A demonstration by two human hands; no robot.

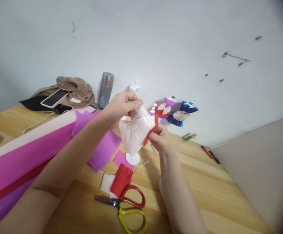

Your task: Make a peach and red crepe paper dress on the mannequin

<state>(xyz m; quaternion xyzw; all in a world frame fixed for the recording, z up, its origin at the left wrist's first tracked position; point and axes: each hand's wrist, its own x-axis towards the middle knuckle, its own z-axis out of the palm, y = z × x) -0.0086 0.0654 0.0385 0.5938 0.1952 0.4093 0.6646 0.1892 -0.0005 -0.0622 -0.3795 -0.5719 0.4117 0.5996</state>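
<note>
Bare tabletop [204, 195] is stretching from the right forearm [177, 185] to the right edge; scissors [116, 203] are lying near. Both forearms are angling inward, the left forearm [70, 156] passing over coloured sheets [34, 149]. The left hand [124, 105] is pinching the pale pink sheet [136, 135] above the white base [132, 158]; the right hand [163, 140] is clamping the red strip [152, 130] alongside.

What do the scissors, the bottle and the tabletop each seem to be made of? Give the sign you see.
Scissors: dark metal blades, probably steel, held by a shiny pivot; smooth red and yellow handles, likely plastic or plastic-coated.
Bottle: apparently metal, its upper part brushed and silvery, its body matt grey, perhaps painted.
Tabletop: wood or wood-look laminate, slightly glossy, with streaky grain.
</note>
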